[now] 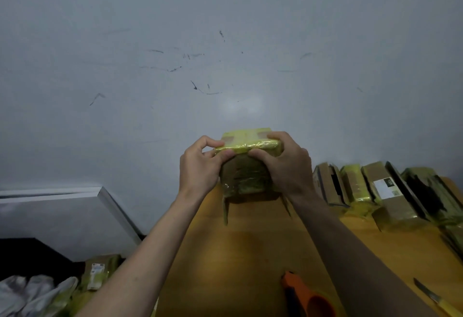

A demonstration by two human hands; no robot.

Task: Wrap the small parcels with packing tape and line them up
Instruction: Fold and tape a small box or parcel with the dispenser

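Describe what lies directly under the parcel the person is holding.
Under the parcel, gripped by the left hand and right hand, is the wooden table. Its underside and contact with the table are hidden.

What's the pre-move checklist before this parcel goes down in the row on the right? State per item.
1. Grip: left hand and right hand both hold the parcel at its top edge: ok.
2. Tape coverage: yellow tape wraps the top, but bare cardboard shows on the near face: not ok.
3. Loose tape strips hang off the bottom corners: not ok.
4. Row of parcels stands along the wall: ok.
5. Free slot beside the row's left end: ok.
6. Tape dispenser and knife lie near the table front edge, clear of the path: ok.
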